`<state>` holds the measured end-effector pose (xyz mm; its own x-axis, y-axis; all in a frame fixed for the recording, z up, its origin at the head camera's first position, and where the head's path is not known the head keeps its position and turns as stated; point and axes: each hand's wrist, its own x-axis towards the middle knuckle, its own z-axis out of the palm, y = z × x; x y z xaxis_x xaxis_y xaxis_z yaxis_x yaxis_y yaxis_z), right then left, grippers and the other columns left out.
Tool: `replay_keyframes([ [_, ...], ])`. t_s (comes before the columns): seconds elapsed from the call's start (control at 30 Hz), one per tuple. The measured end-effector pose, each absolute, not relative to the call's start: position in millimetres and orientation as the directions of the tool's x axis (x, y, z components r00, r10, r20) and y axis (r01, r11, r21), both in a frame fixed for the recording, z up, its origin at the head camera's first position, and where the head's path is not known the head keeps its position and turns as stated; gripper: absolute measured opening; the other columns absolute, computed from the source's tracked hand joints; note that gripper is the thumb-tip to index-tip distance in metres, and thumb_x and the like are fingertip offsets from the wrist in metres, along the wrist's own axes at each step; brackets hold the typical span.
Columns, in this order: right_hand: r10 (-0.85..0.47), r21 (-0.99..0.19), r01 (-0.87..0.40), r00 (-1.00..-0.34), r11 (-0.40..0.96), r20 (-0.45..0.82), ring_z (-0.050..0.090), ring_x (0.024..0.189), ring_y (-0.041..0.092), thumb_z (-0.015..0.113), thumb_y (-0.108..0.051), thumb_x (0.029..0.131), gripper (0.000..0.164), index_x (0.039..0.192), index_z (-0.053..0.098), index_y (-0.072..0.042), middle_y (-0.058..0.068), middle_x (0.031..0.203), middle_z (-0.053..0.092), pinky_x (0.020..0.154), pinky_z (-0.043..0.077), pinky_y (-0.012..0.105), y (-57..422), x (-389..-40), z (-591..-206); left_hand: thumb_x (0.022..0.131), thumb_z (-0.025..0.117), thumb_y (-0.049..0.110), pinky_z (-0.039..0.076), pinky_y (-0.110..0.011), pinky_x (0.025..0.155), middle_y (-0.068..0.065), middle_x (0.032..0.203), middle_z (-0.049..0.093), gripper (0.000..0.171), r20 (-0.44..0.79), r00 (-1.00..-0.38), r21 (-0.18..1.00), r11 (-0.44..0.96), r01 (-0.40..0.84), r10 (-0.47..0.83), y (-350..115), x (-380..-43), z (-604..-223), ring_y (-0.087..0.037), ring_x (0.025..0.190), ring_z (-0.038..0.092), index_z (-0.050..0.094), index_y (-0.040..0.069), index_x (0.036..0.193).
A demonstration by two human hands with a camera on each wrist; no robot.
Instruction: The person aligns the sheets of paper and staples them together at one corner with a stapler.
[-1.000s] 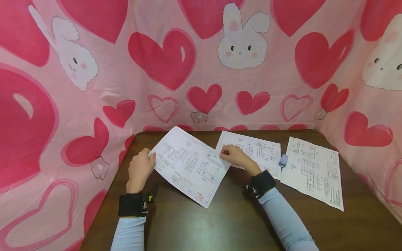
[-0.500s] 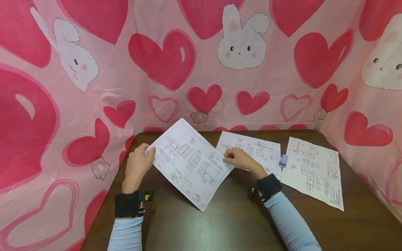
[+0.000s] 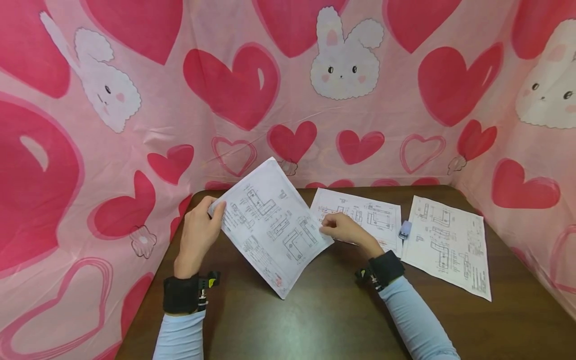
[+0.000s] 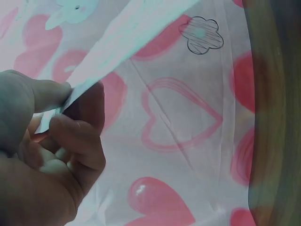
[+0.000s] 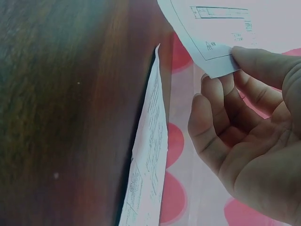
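Observation:
A white sheet of paper printed with technical drawings is held up at a slant above the table. My left hand pinches its left corner between thumb and fingers. In the left wrist view the sheet's edge runs up and away from the left hand's thumb. My right hand pinches the right corner; the right wrist view has that corner between the thumb and fingers, the other fingers loosely curled. Part of a second drawing sheet is hidden behind the held one and the right hand.
A third drawing sheet lies at the right of the dark wooden table. Between the two lying sheets is a small lavender object with a dark tip. A pink cloth with hearts and rabbits hangs behind and beside the table.
The held sheet has tilted more upright, its top corner rising and shifting right, its bottom corner shifting left. My left hand has risen slightly; my right hand has shifted slightly right. The lying sheets stay put.

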<state>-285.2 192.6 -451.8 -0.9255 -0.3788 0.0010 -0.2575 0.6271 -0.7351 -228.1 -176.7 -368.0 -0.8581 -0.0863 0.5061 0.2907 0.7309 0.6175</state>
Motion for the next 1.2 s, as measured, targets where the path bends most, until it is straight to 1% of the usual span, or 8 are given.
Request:
replay_keyframes([
  [0.2, -0.378, -0.767, -0.230, -0.926, 0.599, -0.018, 0.056, 0.068, 0.020, 0.065, -0.025, 0.094, 0.012, 0.091, 0.069, -0.013, 0.005, 0.082, 0.064, 0.056, 0.042, 0.025, 194.0, -281.0, -452.4, 0.096, 0.062, 0.022, 0.038, -0.024, 0.046, -0.017, 0.082, 0.069, 0.021, 0.553, -0.833, 0.595, 0.711, 0.374, -0.025, -173.6, -226.9, -362.2, -0.023, 0.059, 0.056, 0.062, 0.002, 0.104],
  [0.37, -0.418, -0.756, -0.281, -0.909, 0.591, 0.011, 0.054, 0.066, 0.020, 0.065, -0.026, 0.094, 0.014, 0.086, 0.067, -0.014, 0.004, 0.076, 0.060, 0.053, 0.039, 0.025, 193.9, -283.2, -446.3, 0.096, 0.063, 0.020, 0.036, -0.023, 0.045, -0.016, 0.081, 0.069, 0.020, 0.589, -0.808, 0.566, 0.701, 0.434, 0.025, -169.4, -229.4, -354.1, -0.021, 0.057, 0.055, 0.063, 0.002, 0.104],
  [0.5, -0.435, -0.751, -0.316, -0.899, 0.579, 0.043, 0.057, 0.072, 0.020, 0.065, -0.027, 0.094, 0.015, 0.086, 0.066, -0.014, 0.003, 0.080, 0.063, 0.061, 0.045, 0.027, 193.2, -287.0, -438.2, 0.096, 0.062, 0.021, 0.039, -0.023, 0.047, -0.016, 0.081, 0.069, 0.020, 0.578, -0.815, 0.566, 0.700, 0.436, 0.040, -165.2, -233.2, -349.7, -0.022, 0.058, 0.056, 0.063, 0.003, 0.105],
  [0.6, -0.441, -0.757, -0.321, -0.896, 0.569, 0.048, 0.062, 0.077, 0.020, 0.064, -0.028, 0.094, 0.015, 0.089, 0.066, -0.014, 0.002, 0.088, 0.069, 0.070, 0.051, 0.029, 193.9, -287.3, -431.6, 0.096, 0.063, 0.021, 0.040, -0.025, 0.046, -0.016, 0.083, 0.069, 0.020, 0.564, -0.824, 0.573, 0.696, 0.433, 0.048, -162.4, -233.4, -346.9, -0.022, 0.058, 0.057, 0.063, 0.003, 0.105],
  [0.8, -0.431, -0.745, -0.340, -0.899, 0.574, 0.078, 0.062, 0.079, 0.020, 0.064, -0.029, 0.094, 0.013, 0.094, 0.067, -0.016, 0.001, 0.091, 0.071, 0.075, 0.052, 0.033, 196.2, -285.6, -417.3, 0.096, 0.063, 0.021, 0.037, -0.025, 0.043, -0.015, 0.083, 0.069, 0.020, 0.570, -0.817, 0.563, 0.686, 0.462, 0.083, -158.5, -232.2, -341.3, -0.019, 0.053, 0.051, 0.063, 0.004, 0.105],
  [1.0, -0.471, -0.747, -0.399, -0.872, 0.531, 0.131, 0.060, 0.080, 0.021, 0.064, -0.026, 0.095, 0.012, 0.096, 0.067, -0.014, 0.002, 0.090, 0.070, 0.079, 0.052, 0.035, 194.5, -288.1, -400.5, 0.095, 0.065, 0.021, 0.037, -0.028, 0.048, -0.009, 0.070, 0.061, 0.015, 0.605, -0.786, 0.504, 0.702, 0.503, 0.129, -155.2, -234.7, -333.5, -0.013, 0.049, 0.042, 0.064, 0.007, 0.100],
  [1.1, -0.493, -0.761, -0.433, -0.853, 0.484, 0.171, 0.064, 0.082, 0.021, 0.064, -0.025, 0.095, 0.015, 0.105, 0.068, -0.015, 0.003, 0.094, 0.071, 0.082, 0.054, 0.038, 194.3, -287.9, -390.4, 0.094, 0.066, 0.019, 0.037, -0.028, 0.050, -0.007, 0.065, 0.053, 0.014, 0.633, -0.756, 0.473, 0.690, 0.548, 0.166, -152.3, -237.1, -326.6, -0.012, 0.049, 0.039, 0.066, 0.007, 0.100],
  [1.2, -0.501, -0.783, -0.446, -0.842, 0.434, 0.202, 0.069, 0.087, 0.020, 0.065, -0.024, 0.094, 0.027, 0.120, 0.066, -0.016, 0.005, 0.105, 0.073, 0.085, 0.056, 0.041, 195.5, -286.6, -382.0, 0.094, 0.066, 0.018, 0.037, -0.028, 0.051, -0.006, 0.065, 0.051, 0.014, 0.655, -0.729, 0.453, 0.670, 0.588, 0.197, -148.4, -239.9, -319.8, -0.012, 0.049, 0.038, 0.066, 0.006, 0.100],
])
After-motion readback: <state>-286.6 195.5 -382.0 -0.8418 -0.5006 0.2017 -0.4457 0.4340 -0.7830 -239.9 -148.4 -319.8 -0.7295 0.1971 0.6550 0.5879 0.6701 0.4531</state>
